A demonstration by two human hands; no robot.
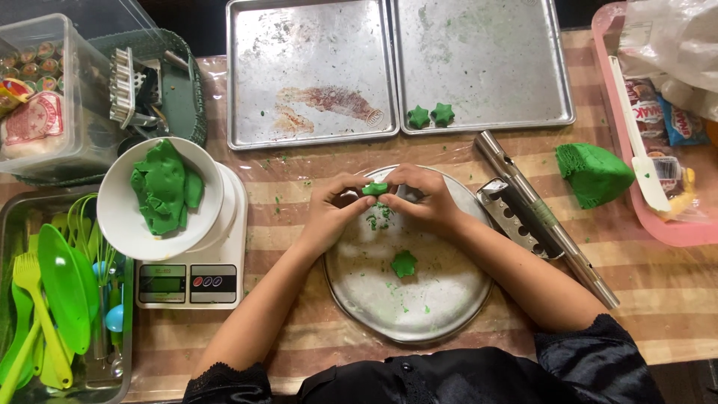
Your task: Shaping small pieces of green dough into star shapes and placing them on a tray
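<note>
here, item: green dough piece [375,188], small lump, long axis roughly left-right, above round metal plate [449,299].
fingers: left hand [329,213] and right hand [426,198] both pinched on it.
nearby: star-shaped dough [404,263] on plate; metal press tube [550,221] at right.

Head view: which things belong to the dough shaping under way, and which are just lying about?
In use:
- small green dough piece, pinched between left hand and right hand
- round metal plate
- green dough star on it
- two green dough stars on the right baking tray

Lying about:
- metal press tube
- white kitchen scale
- green plastic cutlery
- pink tray
</note>
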